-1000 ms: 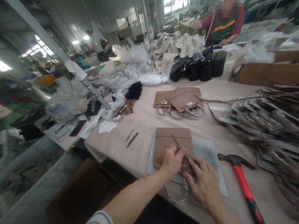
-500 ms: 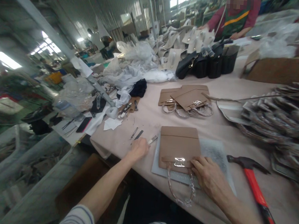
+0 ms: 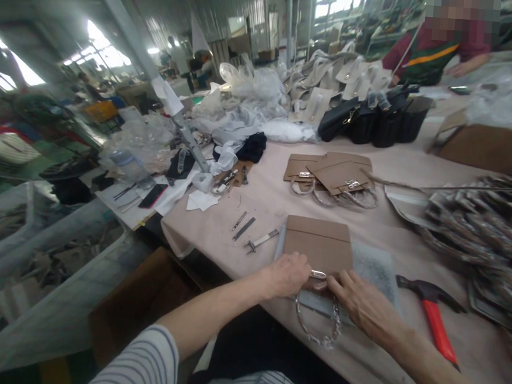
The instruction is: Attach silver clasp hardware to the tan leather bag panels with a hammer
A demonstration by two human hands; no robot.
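A brown bag panel lies before me on a pale sheet. Its plastic-wrapped loop handle hangs toward the table's near edge. My left hand pinches the panel's lower edge at the left of a shiny metal fitting. At the right end of that fitting, my right hand grips the same edge, thumb and fingers together. Part of the fitting is hidden by my fingers. Left of the panel lie a metal caliper, a flat metal strip and a small slim tool.
A claw hammer with a red handle rests at the right. Behind the panel are more brown panels. Wrapped handles are heaped far right. Black bags and clear plastic stand farther back, near a person across the table.
My left hand has let go of the caliper and moved right onto the panel's lower edge. My right hand stays at the panel, and the view has shifted slightly.
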